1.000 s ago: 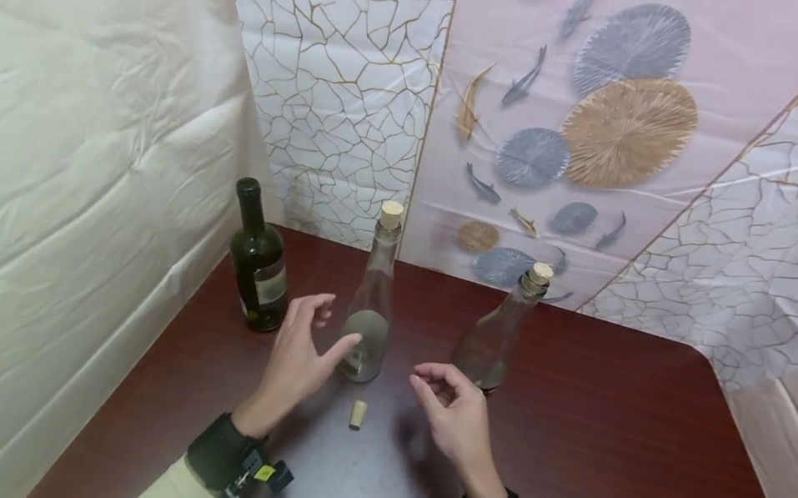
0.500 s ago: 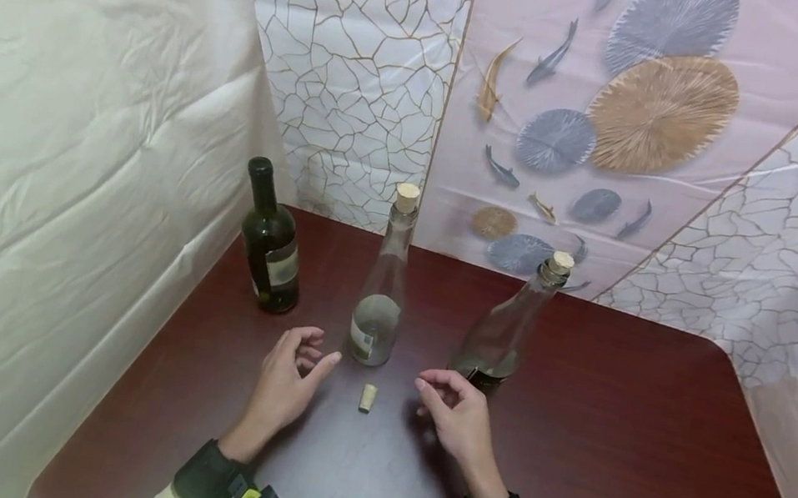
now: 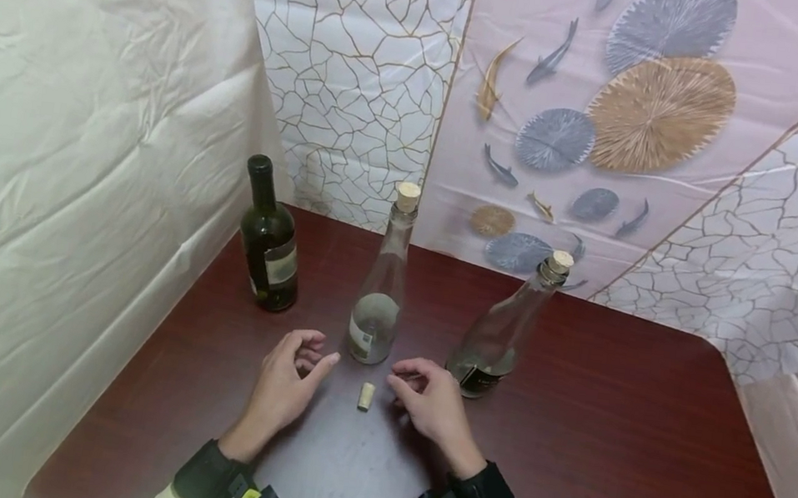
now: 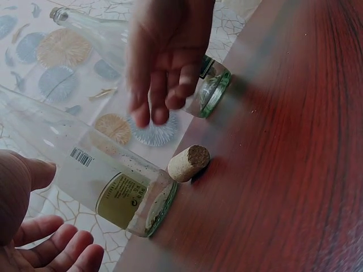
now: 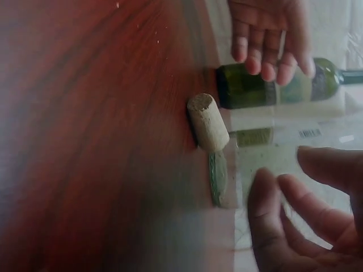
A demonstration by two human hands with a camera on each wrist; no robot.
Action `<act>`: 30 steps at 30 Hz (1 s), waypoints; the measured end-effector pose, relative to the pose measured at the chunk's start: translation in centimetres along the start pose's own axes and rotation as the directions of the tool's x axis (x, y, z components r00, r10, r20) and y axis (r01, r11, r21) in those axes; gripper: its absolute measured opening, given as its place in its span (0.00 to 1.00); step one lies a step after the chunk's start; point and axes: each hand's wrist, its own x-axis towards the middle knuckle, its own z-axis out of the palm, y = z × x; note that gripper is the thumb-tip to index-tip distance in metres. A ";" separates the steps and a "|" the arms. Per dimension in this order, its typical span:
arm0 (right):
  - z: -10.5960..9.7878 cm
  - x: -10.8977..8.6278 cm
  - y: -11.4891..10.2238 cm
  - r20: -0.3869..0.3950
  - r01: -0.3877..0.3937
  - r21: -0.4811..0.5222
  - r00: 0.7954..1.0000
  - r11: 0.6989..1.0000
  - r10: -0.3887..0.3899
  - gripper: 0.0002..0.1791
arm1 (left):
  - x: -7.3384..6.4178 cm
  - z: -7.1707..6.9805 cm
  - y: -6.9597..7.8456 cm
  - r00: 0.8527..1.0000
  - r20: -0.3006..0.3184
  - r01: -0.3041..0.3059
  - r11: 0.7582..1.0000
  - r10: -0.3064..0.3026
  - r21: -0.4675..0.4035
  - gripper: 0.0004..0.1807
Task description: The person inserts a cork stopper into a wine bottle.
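A small loose cork [image 3: 365,397] lies on its side on the table, between both hands. My left hand [image 3: 283,385] hovers to its left with fingers loosely bent and nothing in them. To the right of the cork is my right hand [image 3: 437,410], its thumb and fingers bent, apart and holding nothing in the right wrist view. Just behind the cork stands a clear glass bottle [image 3: 375,317] with a cork in its neck. Another clear bottle [image 3: 497,338], also corked and with a dark label, stands behind my right hand.
A dark green wine bottle [image 3: 270,253] stands at the back left, beyond my left hand. The dark red table [image 3: 630,448] reaches to a patterned cloth [image 3: 362,67] at the back and a pale cloth [image 3: 90,183] on the left.
My left hand has drawn back from beside the middle bottle toward me. My right hand has moved left, nearer the loose cork. The head view has shifted slightly.
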 end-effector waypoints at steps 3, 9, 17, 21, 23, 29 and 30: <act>1.0 0.6 -0.2 0.037 0.028 -0.110 0.999 0.994 -0.024 0.13 | -0.1 0.1 -0.2 1.000 -0.003 -0.009 1.000 0.009 -0.011 0.21; 2.4 1.3 -0.3 0.057 0.051 -0.237 0.998 0.970 -0.038 0.08 | -0.2 0.1 -0.5 1.000 -0.007 -0.012 1.000 0.012 -0.016 0.20; 3.3 1.8 -0.4 0.062 0.061 -0.256 0.997 0.965 -0.046 0.05 | 0.0 -0.1 -0.5 1.000 0.008 -0.025 0.999 0.026 -0.025 0.18; 3.3 2.0 -0.5 0.069 0.065 -0.262 0.996 0.963 -0.048 0.05 | 0.0 -0.1 -0.4 0.999 0.017 -0.036 0.999 0.036 -0.028 0.17; 3.3 2.0 -0.6 0.078 0.064 -0.264 0.996 0.962 -0.045 0.04 | 0.0 -0.1 -0.4 0.999 0.016 -0.044 0.998 0.045 -0.033 0.17; 3.4 1.9 -0.6 0.080 0.057 -0.303 0.996 0.951 -0.034 0.04 | -0.1 0.0 -0.5 0.998 0.019 -0.054 0.998 0.054 -0.024 0.17; 3.5 1.9 -0.6 0.080 0.054 -0.306 0.996 0.950 -0.031 0.05 | -0.2 0.0 -0.5 0.998 0.021 -0.051 0.999 0.052 -0.019 0.17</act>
